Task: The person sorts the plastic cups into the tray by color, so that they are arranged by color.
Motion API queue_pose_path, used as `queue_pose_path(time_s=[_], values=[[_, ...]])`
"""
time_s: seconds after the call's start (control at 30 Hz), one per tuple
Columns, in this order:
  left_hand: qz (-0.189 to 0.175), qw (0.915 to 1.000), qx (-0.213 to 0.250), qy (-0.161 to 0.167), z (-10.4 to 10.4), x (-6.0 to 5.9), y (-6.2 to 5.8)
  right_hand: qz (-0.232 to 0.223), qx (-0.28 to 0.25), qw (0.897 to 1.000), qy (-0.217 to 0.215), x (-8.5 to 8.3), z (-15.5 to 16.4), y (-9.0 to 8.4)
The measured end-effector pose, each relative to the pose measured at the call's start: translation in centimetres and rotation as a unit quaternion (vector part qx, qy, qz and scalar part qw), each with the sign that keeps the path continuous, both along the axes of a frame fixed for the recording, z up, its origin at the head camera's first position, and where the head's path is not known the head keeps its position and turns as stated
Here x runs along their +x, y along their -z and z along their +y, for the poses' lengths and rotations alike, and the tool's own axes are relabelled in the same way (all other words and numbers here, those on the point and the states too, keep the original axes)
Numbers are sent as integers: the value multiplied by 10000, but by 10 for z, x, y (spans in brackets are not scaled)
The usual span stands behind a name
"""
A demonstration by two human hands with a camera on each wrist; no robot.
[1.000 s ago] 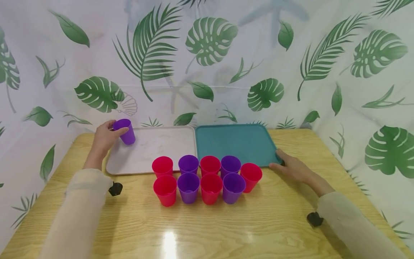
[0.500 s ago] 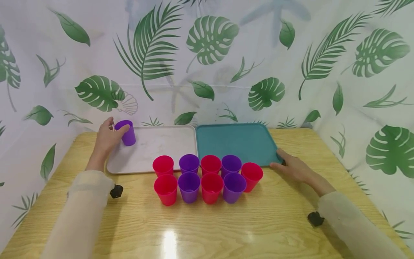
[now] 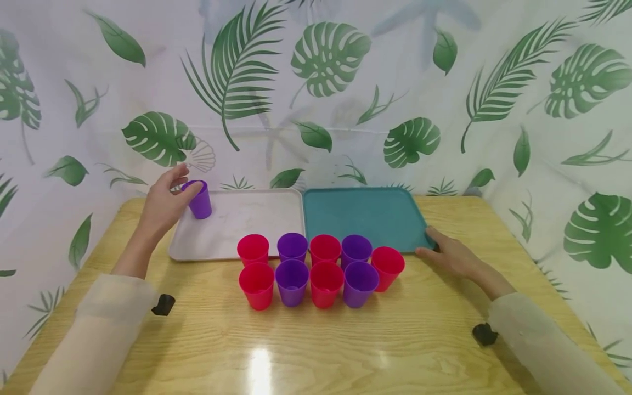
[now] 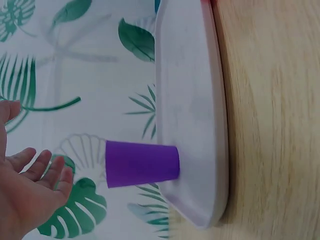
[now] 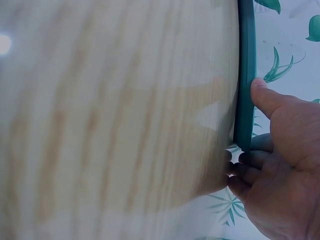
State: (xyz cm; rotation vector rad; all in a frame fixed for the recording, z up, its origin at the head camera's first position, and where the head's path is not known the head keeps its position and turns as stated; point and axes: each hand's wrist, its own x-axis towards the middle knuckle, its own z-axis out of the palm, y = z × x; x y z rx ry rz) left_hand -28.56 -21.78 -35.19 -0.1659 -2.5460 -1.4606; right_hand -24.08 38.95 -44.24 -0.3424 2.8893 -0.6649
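Observation:
A purple cup stands upright on the left part of the white tray. My left hand is just left of it and above, fingers spread. A gap shows between those fingers and the purple cup in the left wrist view. On the right, my right hand holds the near right corner of the teal tray, thumb at the near edge and fingers along the side. Its thumb tip presses the rim in the right wrist view, with the other fingers bent beside the corner.
Several red and purple cups stand upright in two rows in front of the trays, among them a red cup and a purple cup. Another red cup ends the group at right. A leaf-patterned cloth hangs behind the wooden table.
My left hand has let go of the purple cup, now upright on the white tray, and drawn up and back from it. The right hand stays at the teal tray's corner.

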Motion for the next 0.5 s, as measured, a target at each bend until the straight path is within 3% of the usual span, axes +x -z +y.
queue_pose_path(time_s=[0.23,0.5], values=[[-11,9969,-247,748,24,19,-11,-81,-36,9999,62,1,1,1],[314,9879,-432,1454,53,29,-11,-133,-13,9999,66,-1,2,-1]])
